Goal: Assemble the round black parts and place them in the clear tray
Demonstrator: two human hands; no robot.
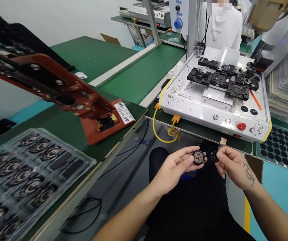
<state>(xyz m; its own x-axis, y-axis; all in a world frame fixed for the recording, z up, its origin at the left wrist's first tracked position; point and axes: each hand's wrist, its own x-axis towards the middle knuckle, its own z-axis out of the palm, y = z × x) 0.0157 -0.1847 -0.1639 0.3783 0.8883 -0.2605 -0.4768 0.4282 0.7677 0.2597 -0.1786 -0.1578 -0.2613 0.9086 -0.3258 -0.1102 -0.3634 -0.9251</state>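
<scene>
Black, round and open-centred, a ring-shaped part (203, 157) sits pinched in the left hand (175, 165) above the dark-clothed lap (196, 207), unjoined to the small black disc (213, 156) pinched by the right hand (230, 164).

Black clothing (194, 207) is worn; the right wrist (254, 188) bears a curling tattoo (249, 173).

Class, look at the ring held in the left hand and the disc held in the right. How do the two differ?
The ring has a shiny rim around a paler middle, while the disc looks dark over its visible face. The ring is held in the left hand, the disc in the right hand. Both look roundish, have dark parts and are held above the person's lap.
</scene>
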